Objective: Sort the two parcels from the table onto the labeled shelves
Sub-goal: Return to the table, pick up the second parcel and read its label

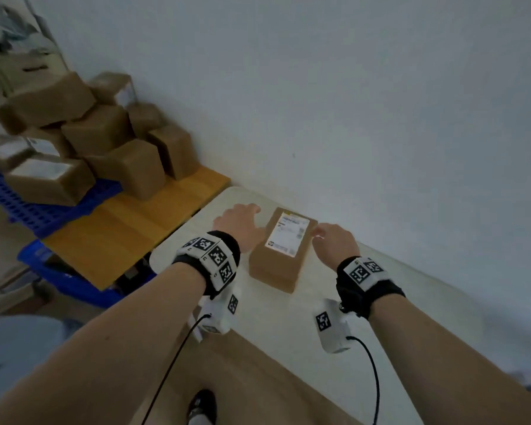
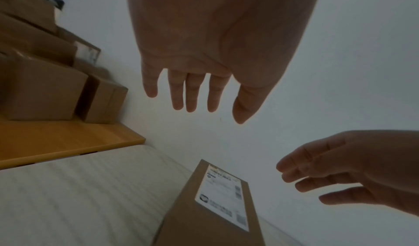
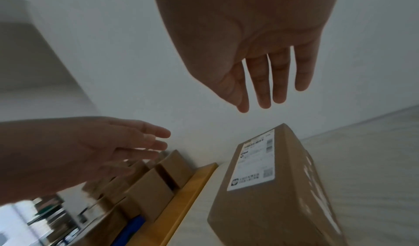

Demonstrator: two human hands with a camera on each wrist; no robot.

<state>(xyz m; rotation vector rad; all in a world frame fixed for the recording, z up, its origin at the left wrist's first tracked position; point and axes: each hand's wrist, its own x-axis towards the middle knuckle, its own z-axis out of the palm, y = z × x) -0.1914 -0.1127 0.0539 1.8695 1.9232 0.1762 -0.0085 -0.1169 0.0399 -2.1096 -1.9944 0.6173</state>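
Note:
A brown cardboard parcel (image 1: 281,256) (image 2: 211,219) (image 3: 274,192) with a white shipping label on top lies on the white table (image 1: 365,308) close to the wall. My left hand (image 1: 238,220) (image 2: 197,81) hovers just left of the parcel, fingers straight and spread, holding nothing. On the parcel's right side my right hand (image 1: 331,240) (image 3: 265,81) is open too, slightly above it and apart from it. Only this one parcel shows on the table.
To the left, a wooden platform (image 1: 129,228) carries a heap of brown boxes (image 1: 111,148). Blue plastic crates (image 1: 43,207) sit under and beside the heap. A white wall (image 1: 350,102) runs right behind the table. No labeled shelves are in view.

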